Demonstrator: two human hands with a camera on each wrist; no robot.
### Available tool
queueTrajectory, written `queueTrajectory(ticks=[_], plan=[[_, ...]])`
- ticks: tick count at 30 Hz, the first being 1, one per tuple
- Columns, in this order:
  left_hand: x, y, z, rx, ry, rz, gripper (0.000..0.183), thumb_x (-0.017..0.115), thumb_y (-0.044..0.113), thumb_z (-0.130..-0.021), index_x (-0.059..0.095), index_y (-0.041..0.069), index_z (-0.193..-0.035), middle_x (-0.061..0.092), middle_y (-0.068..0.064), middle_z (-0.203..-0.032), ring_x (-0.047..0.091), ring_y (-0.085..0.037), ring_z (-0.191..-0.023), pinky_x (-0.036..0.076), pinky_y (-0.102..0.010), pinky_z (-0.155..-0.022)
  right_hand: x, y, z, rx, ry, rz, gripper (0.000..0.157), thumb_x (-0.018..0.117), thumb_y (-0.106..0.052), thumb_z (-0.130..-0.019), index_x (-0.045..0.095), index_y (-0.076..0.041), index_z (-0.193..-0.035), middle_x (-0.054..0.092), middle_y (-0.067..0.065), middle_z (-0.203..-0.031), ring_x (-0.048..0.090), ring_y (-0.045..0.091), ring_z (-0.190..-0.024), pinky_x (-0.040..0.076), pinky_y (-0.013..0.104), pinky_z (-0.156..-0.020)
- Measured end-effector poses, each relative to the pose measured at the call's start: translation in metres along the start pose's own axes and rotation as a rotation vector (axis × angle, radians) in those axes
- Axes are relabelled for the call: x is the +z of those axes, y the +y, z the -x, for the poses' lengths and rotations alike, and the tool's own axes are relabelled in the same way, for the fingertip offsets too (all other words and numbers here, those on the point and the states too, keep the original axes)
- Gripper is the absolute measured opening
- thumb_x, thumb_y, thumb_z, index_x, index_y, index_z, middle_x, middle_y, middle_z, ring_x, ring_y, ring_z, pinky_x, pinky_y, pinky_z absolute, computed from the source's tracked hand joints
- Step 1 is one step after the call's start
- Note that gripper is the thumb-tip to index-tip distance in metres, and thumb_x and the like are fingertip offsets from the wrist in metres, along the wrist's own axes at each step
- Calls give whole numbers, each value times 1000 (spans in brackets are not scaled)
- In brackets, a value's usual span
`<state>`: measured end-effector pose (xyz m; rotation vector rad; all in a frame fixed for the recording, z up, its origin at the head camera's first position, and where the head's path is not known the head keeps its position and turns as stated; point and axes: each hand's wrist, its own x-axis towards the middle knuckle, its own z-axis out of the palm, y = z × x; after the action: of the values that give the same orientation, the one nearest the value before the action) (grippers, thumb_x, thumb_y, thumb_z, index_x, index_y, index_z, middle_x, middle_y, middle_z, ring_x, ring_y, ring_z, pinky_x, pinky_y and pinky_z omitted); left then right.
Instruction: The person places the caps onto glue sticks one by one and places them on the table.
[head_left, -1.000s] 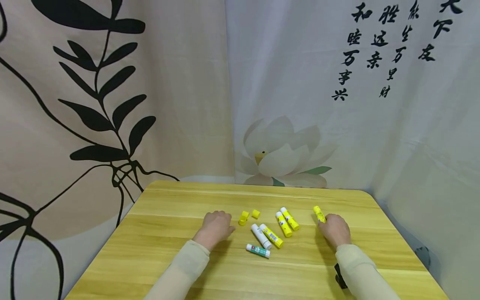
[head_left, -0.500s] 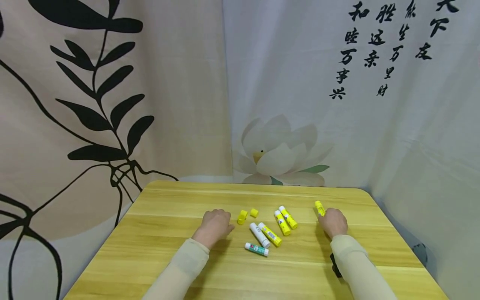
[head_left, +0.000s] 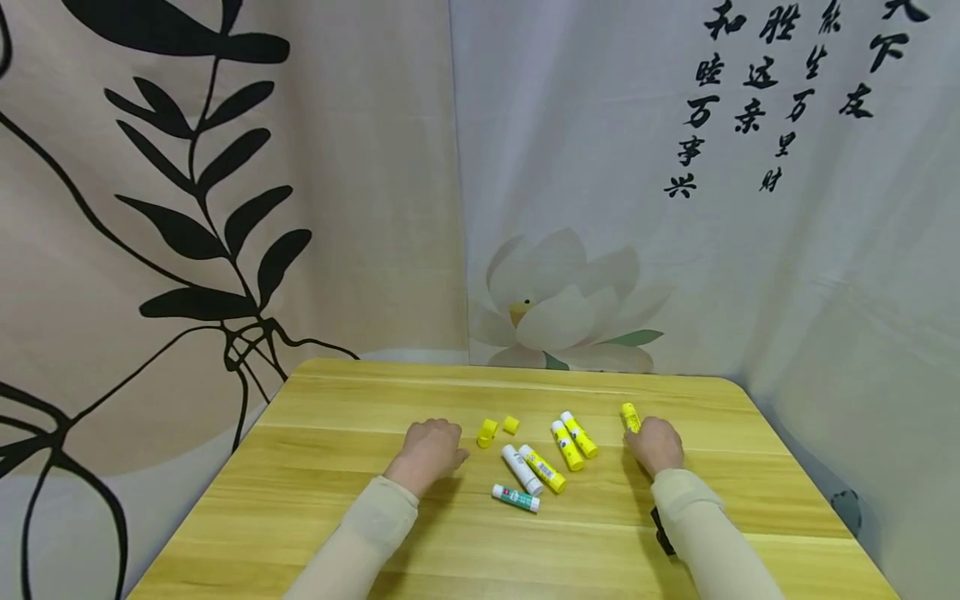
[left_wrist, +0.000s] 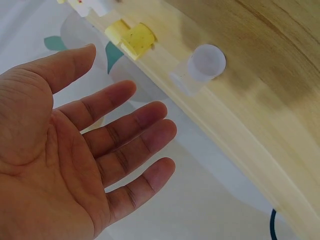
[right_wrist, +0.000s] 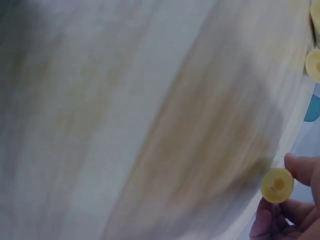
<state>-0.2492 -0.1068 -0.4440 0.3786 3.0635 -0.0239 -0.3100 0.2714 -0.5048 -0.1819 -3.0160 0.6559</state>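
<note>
My right hand (head_left: 656, 445) pinches a yellow glue stick (head_left: 630, 416) at the table's right side. In the right wrist view the glue stick's round yellow end (right_wrist: 277, 185) faces the camera, between thumb (right_wrist: 300, 167) and fingers. My left hand (head_left: 427, 454) hovers at the left with nothing in it; its palm and relaxed fingers show in the left wrist view. Close to its fingers stands a clear whitish cap (left_wrist: 207, 62), hidden behind the hand in the head view. Several yellow caps (head_left: 488, 431) lie just right of the left hand.
Between the hands lie a white glue stick (head_left: 522, 469), a yellow one (head_left: 543, 469) beside it, and a small green-and-white tube (head_left: 515, 498). Two yellow glue sticks with white ends (head_left: 567, 445) lie farther back. The wooden table (head_left: 360, 392) ends at a printed curtain (head_left: 390, 208).
My right hand has shifted a little left and away from me with the yellow glue stick in its grip. The left hand and the things on the table stay where they were.
</note>
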Motion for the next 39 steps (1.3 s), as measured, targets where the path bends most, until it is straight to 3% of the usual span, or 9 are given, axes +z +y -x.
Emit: queueTrajectory(ticks=[18,27,39], plan=[[3,-1,0,-14,-13,5,35,67,42,-94,69,9,-105,66,-7,-92,63,-24,-87,55,-44,-79,7,-7,1,-9,-34,55,34,64,-26,-94,60,6,-82,55,11,-69,52,25,-64,47,40,-60],[2,-1,1,-9,1,-20,36,67,43,-93,70,9,-105,65,-6,-88,63,-23,-84,56,-43,-77,6,-12,8,-50,0,21,35,66,-25,-94,52,-1,-72,47,8,-62,46,22,-57,39,32,-51],[1,-1,3,-10,-13,2,36,66,43,-94,69,9,-107,66,-7,-94,64,-24,-87,55,-43,-77,6,-12,12,-49,-8,14,37,65,-26,-94,50,-3,-70,45,7,-62,45,21,-57,37,31,-51]])
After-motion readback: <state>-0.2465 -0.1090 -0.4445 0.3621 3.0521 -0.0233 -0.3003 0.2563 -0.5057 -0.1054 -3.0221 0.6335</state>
